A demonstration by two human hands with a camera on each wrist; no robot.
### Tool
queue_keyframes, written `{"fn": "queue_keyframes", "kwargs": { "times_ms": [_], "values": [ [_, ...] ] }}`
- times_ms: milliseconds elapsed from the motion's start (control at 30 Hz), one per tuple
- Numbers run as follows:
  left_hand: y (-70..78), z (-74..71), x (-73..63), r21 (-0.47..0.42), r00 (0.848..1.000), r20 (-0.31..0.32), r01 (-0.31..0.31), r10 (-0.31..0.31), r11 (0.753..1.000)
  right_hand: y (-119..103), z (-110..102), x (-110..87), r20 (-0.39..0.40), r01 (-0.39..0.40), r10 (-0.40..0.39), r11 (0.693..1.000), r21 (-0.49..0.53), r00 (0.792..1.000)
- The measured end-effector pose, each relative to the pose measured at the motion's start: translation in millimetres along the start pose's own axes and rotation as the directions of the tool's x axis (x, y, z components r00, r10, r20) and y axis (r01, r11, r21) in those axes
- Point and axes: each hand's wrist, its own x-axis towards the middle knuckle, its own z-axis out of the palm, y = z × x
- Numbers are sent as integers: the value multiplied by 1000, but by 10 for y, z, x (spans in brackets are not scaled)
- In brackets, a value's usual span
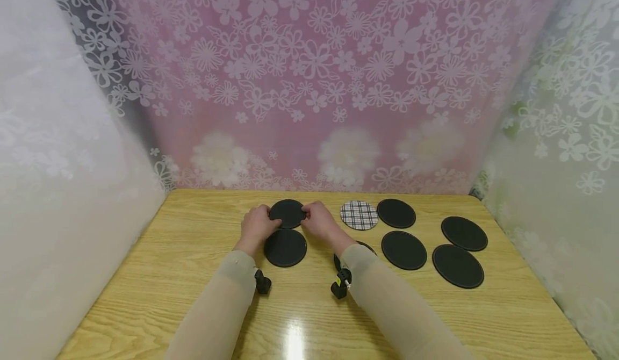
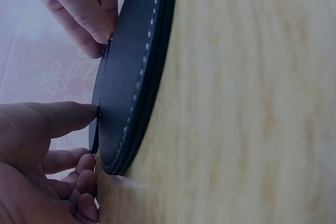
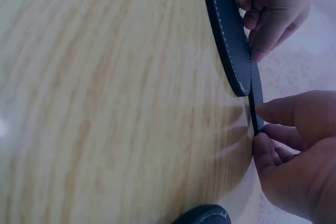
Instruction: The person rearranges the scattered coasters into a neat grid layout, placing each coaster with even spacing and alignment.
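Note:
Both hands are at a round black coaster point(image 1: 288, 213) near the back of the table, left of centre. My left hand point(image 1: 256, 224) pinches its left edge, the thumb on top and fingers curled beside it. On the opposite edge, my right hand point(image 1: 320, 221) pinches the rim between thumb and fingers, as the right wrist view shows. Directly in front lies another black coaster point(image 1: 285, 247) with white stitching round its rim; the two are close together. In the left wrist view this stitched coaster point(image 2: 128, 72) hides part of the held one.
To the right lie a plaid coaster point(image 1: 359, 215) and a black one point(image 1: 396, 213) beside it. Another black coaster point(image 1: 404, 250) is in front, and a pair point(image 1: 464, 234) sits farther right. My right forearm partly covers one more point(image 1: 368, 246). Flowered curtains point(image 1: 309, 80) surround the wooden table point(image 1: 193, 231).

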Motion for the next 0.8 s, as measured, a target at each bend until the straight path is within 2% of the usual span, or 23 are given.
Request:
{"fn": "queue_keyframes", "kwargs": {
  "times_ms": [600,800],
  "values": [
    [18,-29,-69,31,1000,2,-25,25,999,-19,8,-41,8,-4,5,999,-52,1000],
    [8,-15,-50,41,1000,-5,-22,22,999,-21,16,-35,4,-12,12,998,-62,1000]
  ]
}}
